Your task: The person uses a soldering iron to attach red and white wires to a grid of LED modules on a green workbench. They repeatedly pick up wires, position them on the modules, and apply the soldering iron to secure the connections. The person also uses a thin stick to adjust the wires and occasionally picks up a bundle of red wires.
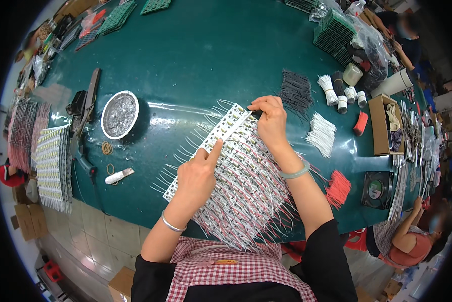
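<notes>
A panel of white circuit boards [236,186] lies aslant at the table's near edge, with white and red wires fanning from its rows. My left hand [198,173] rests on it, index finger stretched onto the white strip [231,132] along its upper edge, the other fingers curled. At the strip's upper right end, my right hand [270,121] is closed in a pinch. A small dark bit shows under its fingertips, too small to name. Bundles of black wires [295,93], white wires [320,135] and red wires [338,189] lie to the right.
On the left are a metal bowl [119,115], a soldering iron [86,165], rubber bands [107,148] and another wired panel [54,166]. A cardboard box [381,126] and a black fan [378,190] stand right. Green boards [333,38] are stacked far right. Other people sit around the table.
</notes>
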Demonstrator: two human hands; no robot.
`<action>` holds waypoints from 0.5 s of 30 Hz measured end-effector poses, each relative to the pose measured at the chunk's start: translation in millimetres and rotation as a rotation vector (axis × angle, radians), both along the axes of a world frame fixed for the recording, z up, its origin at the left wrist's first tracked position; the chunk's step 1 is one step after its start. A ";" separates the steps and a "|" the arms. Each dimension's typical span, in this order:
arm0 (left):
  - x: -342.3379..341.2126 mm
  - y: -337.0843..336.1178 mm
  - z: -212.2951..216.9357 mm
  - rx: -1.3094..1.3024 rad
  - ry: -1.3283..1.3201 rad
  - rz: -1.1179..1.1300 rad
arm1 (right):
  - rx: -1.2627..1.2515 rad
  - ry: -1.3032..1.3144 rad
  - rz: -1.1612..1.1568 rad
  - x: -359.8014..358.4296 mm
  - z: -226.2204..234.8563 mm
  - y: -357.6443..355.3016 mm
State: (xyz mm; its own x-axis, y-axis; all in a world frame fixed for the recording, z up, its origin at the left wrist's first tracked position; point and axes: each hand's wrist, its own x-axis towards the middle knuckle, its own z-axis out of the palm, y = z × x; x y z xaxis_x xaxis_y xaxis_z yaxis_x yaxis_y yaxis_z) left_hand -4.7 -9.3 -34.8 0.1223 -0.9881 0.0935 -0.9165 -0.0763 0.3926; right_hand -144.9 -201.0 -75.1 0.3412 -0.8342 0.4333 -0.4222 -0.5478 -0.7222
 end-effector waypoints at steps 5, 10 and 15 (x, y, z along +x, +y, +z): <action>-12.0 -5.3 1.2 0.103 -0.059 0.046 | -0.046 0.032 0.009 -2.8 -1.7 -0.3; -13.9 -7.6 9.2 0.157 -0.139 -0.025 | -0.114 0.122 0.011 -2.4 4.6 9.4; -0.3 -17.8 10.4 0.185 -0.155 -0.133 | -0.355 0.406 0.022 -4.1 11.4 28.7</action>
State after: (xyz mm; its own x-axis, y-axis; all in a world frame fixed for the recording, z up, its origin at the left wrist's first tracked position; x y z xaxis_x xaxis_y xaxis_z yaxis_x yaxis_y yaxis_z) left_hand -5.0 -27.1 -24.4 -0.0110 -0.9965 -0.0827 -0.9713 -0.0090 0.2375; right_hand -149.1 -172.3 -63.7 0.5561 -0.6512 0.5165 -0.6145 -0.7405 -0.2720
